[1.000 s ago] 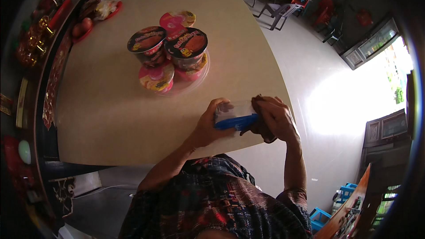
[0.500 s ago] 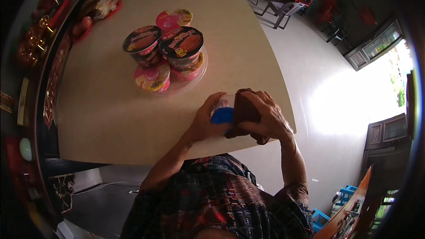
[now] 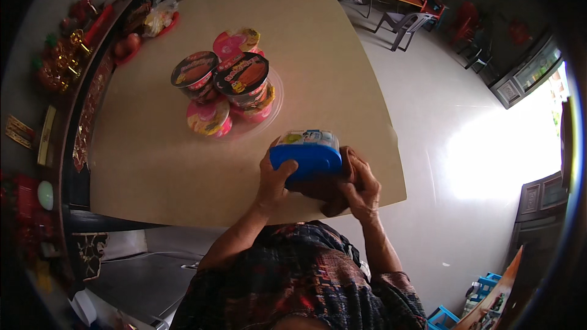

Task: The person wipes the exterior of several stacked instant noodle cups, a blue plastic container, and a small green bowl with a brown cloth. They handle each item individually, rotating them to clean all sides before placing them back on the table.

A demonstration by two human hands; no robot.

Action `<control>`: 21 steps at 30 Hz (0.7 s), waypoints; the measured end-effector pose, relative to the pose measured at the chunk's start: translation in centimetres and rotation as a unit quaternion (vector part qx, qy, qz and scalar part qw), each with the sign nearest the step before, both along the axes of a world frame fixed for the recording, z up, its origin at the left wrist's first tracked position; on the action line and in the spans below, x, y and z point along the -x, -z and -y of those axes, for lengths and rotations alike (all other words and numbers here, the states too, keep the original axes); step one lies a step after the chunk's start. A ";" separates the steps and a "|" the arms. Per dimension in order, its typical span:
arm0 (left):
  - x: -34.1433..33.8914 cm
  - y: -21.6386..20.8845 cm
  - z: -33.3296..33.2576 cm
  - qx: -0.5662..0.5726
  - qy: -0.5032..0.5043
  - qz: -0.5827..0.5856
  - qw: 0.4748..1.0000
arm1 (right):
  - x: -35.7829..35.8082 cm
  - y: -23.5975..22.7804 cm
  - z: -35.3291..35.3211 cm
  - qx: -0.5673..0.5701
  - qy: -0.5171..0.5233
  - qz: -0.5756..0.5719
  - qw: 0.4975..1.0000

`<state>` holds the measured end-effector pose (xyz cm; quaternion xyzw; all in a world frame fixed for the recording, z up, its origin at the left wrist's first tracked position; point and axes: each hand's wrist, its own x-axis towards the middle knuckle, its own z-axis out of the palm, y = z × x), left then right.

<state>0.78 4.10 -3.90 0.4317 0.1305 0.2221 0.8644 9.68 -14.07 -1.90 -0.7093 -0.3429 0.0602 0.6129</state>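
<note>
We're seeing more of the blue box [image 3: 309, 160] than earlier, fingers of the left hand [image 3: 274, 178] gripping its left end, fingers of the right hand [image 3: 363, 190] clutching the brown cloth [image 3: 323, 189].

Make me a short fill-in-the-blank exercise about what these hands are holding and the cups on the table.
1. The left hand grips a box whose opaque part is coloured ____.
2. The brown cloth is held in the person's ____ hand.
3. On the table, the visible black-lidded cups number ____.

Missing words: blue; right; two.
</note>
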 end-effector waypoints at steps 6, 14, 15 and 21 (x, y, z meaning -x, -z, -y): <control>-0.2 -0.7 0.4 -0.265 0.020 0.027 0.964 | -3.8 -3.5 3.6 -0.091 -0.072 -0.157 0.981; -0.8 -1.9 1.9 -0.338 0.129 -0.056 0.930 | -5.2 -6.1 -0.8 0.078 -0.274 0.223 0.932; -1.0 -2.6 1.9 -0.382 0.137 -0.066 0.912 | -5.6 -6.5 -1.5 0.084 -0.294 0.217 0.927; -1.8 -1.1 1.9 -0.387 0.065 0.002 0.920 | -7.5 -6.6 -4.5 0.127 -0.380 0.213 0.891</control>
